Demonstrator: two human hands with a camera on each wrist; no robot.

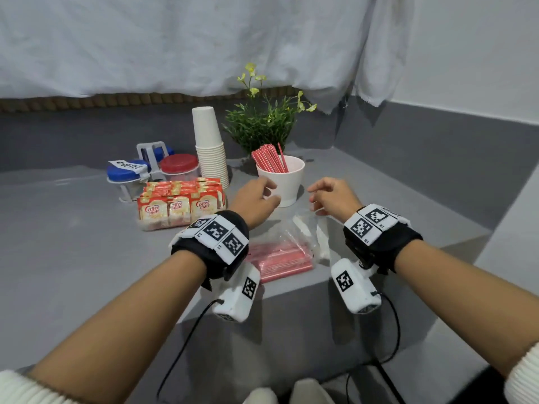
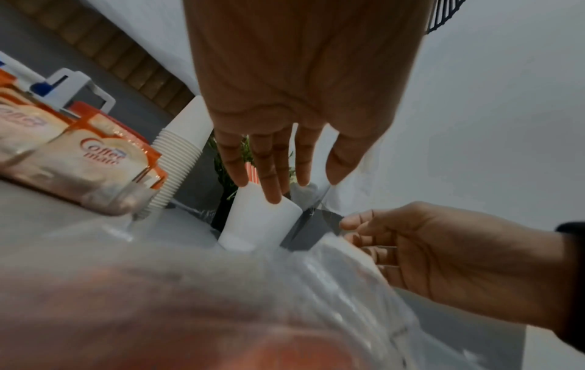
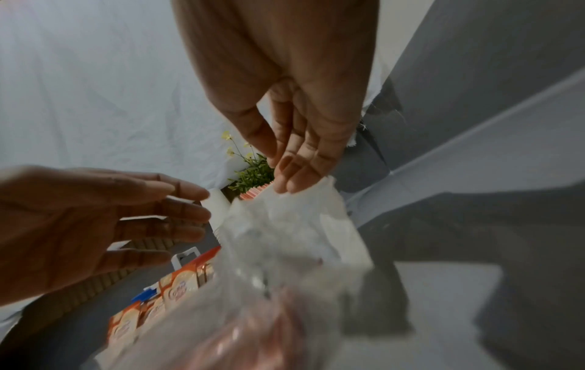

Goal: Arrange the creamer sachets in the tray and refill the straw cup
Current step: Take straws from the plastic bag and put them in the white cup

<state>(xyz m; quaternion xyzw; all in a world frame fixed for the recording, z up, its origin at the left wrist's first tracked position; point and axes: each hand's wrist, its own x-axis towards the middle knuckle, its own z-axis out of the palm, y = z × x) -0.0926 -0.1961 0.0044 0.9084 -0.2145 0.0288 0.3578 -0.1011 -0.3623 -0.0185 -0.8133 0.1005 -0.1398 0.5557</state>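
Coffee-mate creamer sachets (image 1: 179,207) stand packed in a clear tray (image 1: 151,225) left of centre. A white cup (image 1: 284,182) behind my hands holds several red straws (image 1: 268,158). A clear plastic bag of red straws (image 1: 280,256) lies in front of the cup. Its mouth (image 3: 285,212) rises to my right hand (image 1: 313,199), which pinches the film's top edge between thumb and fingers (image 3: 297,172). My left hand (image 1: 269,191) hovers just left of the cup with fingers (image 2: 272,175) straight and holding nothing. The cup (image 2: 259,220) shows past those fingers.
A stack of white paper cups (image 1: 210,153) stands behind the sachets. Left of it a rack holds blue-lidded (image 1: 128,170) and red-lidded (image 1: 179,164) jars. A green plant (image 1: 262,123) stands behind the straw cup. The grey table's edge (image 1: 437,252) runs at my right.
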